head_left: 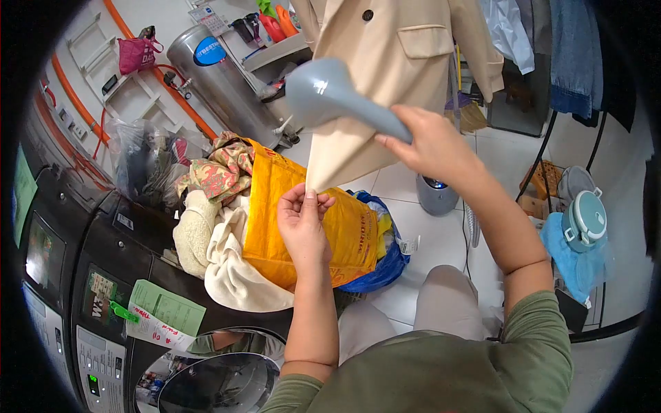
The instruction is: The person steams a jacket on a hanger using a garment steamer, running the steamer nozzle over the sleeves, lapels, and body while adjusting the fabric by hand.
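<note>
A beige coat [385,65] with a dark button and a flap pocket hangs in front of me. My left hand [303,213] pinches the lower corner of its hem and pulls it out toward me. In my right hand [430,141] is the handle of a grey-blue garment steamer head [323,89], fingers wrapped round it. The steamer head lies over the coat's front panel in this view, above my left hand. The steamer's base [436,196] stands on the tiled floor below, its hose [473,227] beside it.
A yellow bag [289,206] overflowing with laundry stands left of my hands, a blue bag [375,275] beside it. Washing machines [103,275] line the left. Jeans [575,62] hang at the right, above a teal lidded container [585,220]. A metal tank [220,82] stands behind.
</note>
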Motion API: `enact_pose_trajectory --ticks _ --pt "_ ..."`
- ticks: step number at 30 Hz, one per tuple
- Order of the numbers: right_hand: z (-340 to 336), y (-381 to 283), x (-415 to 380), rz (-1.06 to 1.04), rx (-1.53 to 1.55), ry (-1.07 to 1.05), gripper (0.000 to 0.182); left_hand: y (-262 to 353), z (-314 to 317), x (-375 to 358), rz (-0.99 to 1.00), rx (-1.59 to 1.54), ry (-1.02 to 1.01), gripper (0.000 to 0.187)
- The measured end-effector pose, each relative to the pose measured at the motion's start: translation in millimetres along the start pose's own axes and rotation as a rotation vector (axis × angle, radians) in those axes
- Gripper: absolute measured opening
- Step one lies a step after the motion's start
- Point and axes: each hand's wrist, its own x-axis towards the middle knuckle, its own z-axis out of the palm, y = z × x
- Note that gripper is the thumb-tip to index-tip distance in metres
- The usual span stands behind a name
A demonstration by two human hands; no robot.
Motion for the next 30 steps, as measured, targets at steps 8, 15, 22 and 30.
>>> enact_pose_trajectory --ticks 8,15,22,30 --pt "-28.4 -3.5 -32.1 0.161 0.139 0.138 0.041 -15.9 6.1 5.3 0.1 -0.087 0.068 0.017" --pt "-27.8 62.1 -2.1 0.511 0.337 0.316 0.044 -6.0 2.9 6.9 0.153 -0.174 0.12 0.022" --pt "16.9 51.1 6.1 0.498 0.532 0.221 0.049 4.8 11.4 -4.4 0.16 -0.136 0.125 0.022" --pt "38.3 85.3 17.0 0.615 0.689 0.39 0.046 16.9 6.5 -11.1 0.165 -0.063 0.146 0.021"
